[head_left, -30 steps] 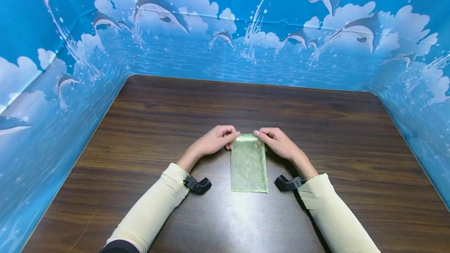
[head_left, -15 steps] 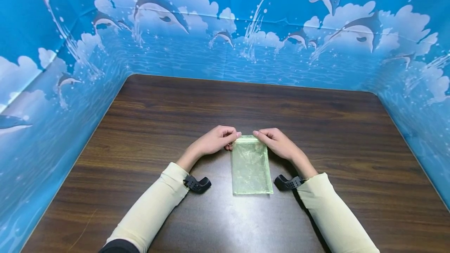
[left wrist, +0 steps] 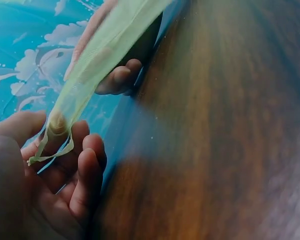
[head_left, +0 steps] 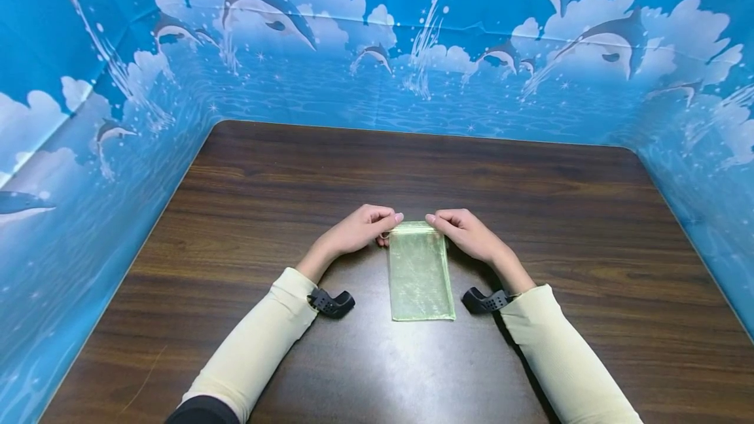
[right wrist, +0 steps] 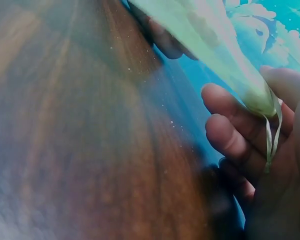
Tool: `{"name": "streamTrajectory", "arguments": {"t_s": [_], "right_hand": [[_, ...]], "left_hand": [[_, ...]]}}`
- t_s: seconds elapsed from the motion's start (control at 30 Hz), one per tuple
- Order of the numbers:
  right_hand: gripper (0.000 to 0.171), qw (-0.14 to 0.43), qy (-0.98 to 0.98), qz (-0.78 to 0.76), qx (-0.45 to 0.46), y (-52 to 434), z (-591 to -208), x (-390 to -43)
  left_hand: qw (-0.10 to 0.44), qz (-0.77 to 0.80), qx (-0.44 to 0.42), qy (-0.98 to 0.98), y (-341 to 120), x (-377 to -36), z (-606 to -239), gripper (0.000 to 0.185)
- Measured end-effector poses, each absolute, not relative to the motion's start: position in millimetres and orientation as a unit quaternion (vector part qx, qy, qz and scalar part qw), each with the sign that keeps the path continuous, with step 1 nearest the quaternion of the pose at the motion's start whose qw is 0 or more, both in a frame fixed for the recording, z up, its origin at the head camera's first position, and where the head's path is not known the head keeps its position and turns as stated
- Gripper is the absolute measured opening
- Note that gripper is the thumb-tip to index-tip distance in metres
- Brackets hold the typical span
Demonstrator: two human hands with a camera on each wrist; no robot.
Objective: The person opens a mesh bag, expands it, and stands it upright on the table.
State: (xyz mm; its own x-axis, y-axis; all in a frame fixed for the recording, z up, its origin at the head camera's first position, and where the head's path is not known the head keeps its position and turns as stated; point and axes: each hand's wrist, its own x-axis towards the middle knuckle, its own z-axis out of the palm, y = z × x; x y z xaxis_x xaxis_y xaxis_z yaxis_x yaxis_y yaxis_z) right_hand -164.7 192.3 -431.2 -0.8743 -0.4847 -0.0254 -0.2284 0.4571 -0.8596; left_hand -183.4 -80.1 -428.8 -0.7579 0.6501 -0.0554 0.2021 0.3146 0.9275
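A sheer pale green drawstring pouch (head_left: 420, 273) hangs flat between my two hands in the head view. My left hand (head_left: 358, 228) pinches its upper left corner between thumb and forefinger. At the upper right corner, my right hand (head_left: 468, 235) pinches the same way. In the left wrist view a ribbon loop (left wrist: 67, 147) dangles from the pouch beside the curled lower fingers. Another drawstring loop (right wrist: 271, 142) hangs at the right hand in the right wrist view. The pouch's body looks thin and flat, with the wood grain dimly tinting through it.
The dark wood-grain table (head_left: 283, 182) spreads around both hands. A blue curtain (head_left: 330, 97) printed with dolphins and clouds stands along its back and sides. Black wrist devices (head_left: 332, 304) sit at both cuffs of the pale yellow sleeves (head_left: 253, 339).
The pouch's lower end has swung slightly, first toward the right and then a little back. Both hands keep their pinch at the top corners. The head view has shifted slightly.
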Motion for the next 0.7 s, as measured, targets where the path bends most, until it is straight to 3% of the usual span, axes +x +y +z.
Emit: {"name": "streamTrajectory", "arguments": {"t_s": [0.2,0.7], "right_hand": [[0.042,0.145,0.843,-0.470,-0.216,193.3,-431.0,-164.8],[0.040,0.133,0.844,-0.472,-0.217,194.0,-431.9,-165.9]], "left_hand": [[0.211,0.515,0.263,0.788,-78.9,-183.4,-429.3,0.047],[0.206,0.512,0.268,0.789,-80.0,-185.9,-431.4,0.034]]}}
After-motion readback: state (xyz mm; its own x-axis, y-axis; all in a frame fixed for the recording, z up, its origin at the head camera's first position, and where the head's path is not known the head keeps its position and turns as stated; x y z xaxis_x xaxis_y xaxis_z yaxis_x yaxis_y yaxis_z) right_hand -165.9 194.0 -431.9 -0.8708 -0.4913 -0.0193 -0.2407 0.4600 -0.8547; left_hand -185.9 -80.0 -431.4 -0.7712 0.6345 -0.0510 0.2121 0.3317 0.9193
